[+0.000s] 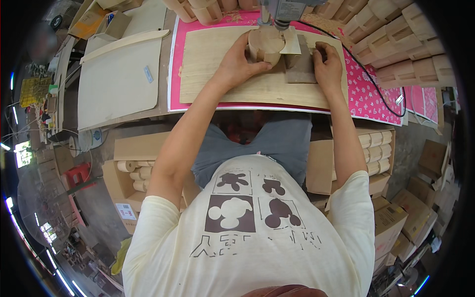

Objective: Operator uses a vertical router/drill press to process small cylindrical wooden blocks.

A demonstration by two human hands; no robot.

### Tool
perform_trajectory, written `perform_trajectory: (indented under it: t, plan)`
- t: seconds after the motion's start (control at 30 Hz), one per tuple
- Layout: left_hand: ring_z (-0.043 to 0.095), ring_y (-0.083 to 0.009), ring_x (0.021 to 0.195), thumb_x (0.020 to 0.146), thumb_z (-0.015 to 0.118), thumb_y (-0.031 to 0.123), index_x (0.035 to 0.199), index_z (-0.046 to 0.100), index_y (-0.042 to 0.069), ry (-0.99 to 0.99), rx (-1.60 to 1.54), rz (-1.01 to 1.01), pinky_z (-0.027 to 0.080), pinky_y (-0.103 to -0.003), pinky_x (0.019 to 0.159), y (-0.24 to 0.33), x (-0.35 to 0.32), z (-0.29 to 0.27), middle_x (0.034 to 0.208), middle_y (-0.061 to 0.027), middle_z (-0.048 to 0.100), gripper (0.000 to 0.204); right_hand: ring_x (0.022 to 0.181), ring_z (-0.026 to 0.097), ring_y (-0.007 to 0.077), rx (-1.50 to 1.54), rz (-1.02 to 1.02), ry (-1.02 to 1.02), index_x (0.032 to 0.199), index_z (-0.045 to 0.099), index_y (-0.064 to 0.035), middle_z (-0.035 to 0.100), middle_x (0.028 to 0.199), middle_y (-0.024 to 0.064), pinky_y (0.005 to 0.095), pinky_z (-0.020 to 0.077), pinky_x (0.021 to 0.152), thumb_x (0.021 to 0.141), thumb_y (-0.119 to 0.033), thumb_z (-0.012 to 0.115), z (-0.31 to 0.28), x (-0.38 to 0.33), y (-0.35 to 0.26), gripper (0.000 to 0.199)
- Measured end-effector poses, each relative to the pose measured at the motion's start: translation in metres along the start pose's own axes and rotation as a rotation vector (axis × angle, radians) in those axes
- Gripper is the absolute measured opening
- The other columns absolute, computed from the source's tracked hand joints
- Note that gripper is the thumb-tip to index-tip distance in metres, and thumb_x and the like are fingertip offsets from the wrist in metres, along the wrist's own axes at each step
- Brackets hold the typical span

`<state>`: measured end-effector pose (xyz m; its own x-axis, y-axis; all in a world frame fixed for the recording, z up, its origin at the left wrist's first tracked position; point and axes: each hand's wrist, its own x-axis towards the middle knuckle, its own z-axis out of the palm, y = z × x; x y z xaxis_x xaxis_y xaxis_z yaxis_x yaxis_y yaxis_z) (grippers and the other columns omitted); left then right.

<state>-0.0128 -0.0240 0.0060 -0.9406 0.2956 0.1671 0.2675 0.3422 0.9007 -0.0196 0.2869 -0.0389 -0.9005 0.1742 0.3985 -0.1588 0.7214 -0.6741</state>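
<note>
My left hand (241, 65) is wrapped round a short, pale wooden cylinder (266, 43), its thumb along the near side and its fingers behind. The cylinder stands beneath the head of a drill press (283, 22). It sits against a small wooden block (293, 60) with a pale flat piece (293, 43) on top. The block rests on a thin grey-brown plate (303, 75), which lies on a broad wooden board (213, 74). Along the plate's right edge rests my right hand (328, 68), with thumb and bent fingers apart and nothing visible between them.
Stacked wooden cylinders (391, 37) crowd the right and back of the pink-covered table (363, 91). A black cable (371, 81) curves down the right side. Open cartons (141, 146) of wooden pieces stand below the table's edge. A grey sheet (118, 79) covers the left table.
</note>
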Motion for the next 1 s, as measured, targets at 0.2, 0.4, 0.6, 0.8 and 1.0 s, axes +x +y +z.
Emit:
perform_trajectory:
  t: [0.2, 0.4, 0.6, 0.8, 1.0]
  plan:
    - [0.069, -0.0313, 0.138, 0.084, 0.102, 0.024, 0.167, 0.051, 0.005, 0.0, -0.008, 0.025, 0.055, -0.043, 0.12, -0.003, 0.001, 0.002, 0.151, -0.0175, 0.072, 0.099, 0.106, 0.074, 0.0184, 0.548, 0.273, 0.025, 0.13, 0.079, -0.0028, 0.079, 0.121, 0.0062, 0.0352, 0.0592, 0.092, 0.114, -0.026, 0.069, -0.016, 0.051, -0.019, 0.03]
    - [0.069, -0.031, 0.138, 0.085, 0.101, 0.023, 0.165, 0.053, 0.006, 0.01, -0.039, 0.053, 0.055, -0.043, 0.12, -0.004, -0.004, -0.004, 0.151, -0.0166, 0.072, 0.095, 0.102, 0.072, 0.0133, 0.972, 0.04, -0.029, 0.141, 0.076, -0.0044, 0.08, 0.118, 0.002, 0.0294, 0.0549, 0.088, 0.119, -0.037, 0.059, -0.061, 0.157, -0.137, 0.042]
    - [0.069, -0.0306, 0.137, 0.086, 0.1, 0.022, 0.164, 0.054, 0.006, 0.0, -0.039, 0.081, 0.055, -0.043, 0.119, 0.0, -0.002, -0.001, 0.149, -0.0171, 0.072, 0.092, 0.085, 0.067, 0.0086, 0.841, -0.09, -0.076, 0.124, 0.083, -0.0044, 0.081, 0.103, -0.0016, 0.0276, 0.0502, 0.073, 0.117, -0.035, 0.062, -0.078, 0.179, -0.203, 0.038]
    - [0.068, -0.0314, 0.139, 0.086, 0.101, 0.024, 0.167, 0.051, 0.005, -0.037, -0.042, 0.051, 0.054, -0.044, 0.12, 0.002, 0.0, 0.002, 0.152, -0.018, 0.071, 0.096, 0.087, 0.068, 0.009, 0.569, -0.178, 0.047, 0.118, 0.081, -0.0051, 0.077, 0.1, -0.0003, 0.0253, 0.0502, 0.074, 0.118, -0.03, 0.062, -0.112, 0.121, -0.197, 0.032]
    - [0.07, -0.0343, 0.138, 0.085, 0.1, 0.025, 0.165, 0.053, 0.007, 0.003, 0.007, 0.057, 0.056, -0.044, 0.119, -0.005, -0.003, -0.004, 0.15, -0.0196, 0.072, 0.095, 0.108, 0.071, 0.0127, 0.57, -0.237, 0.183, 0.135, 0.074, -0.0019, 0.08, 0.126, 0.0074, 0.0328, 0.0572, 0.091, 0.121, -0.021, 0.059, -0.086, 0.051, -0.159, 0.028]
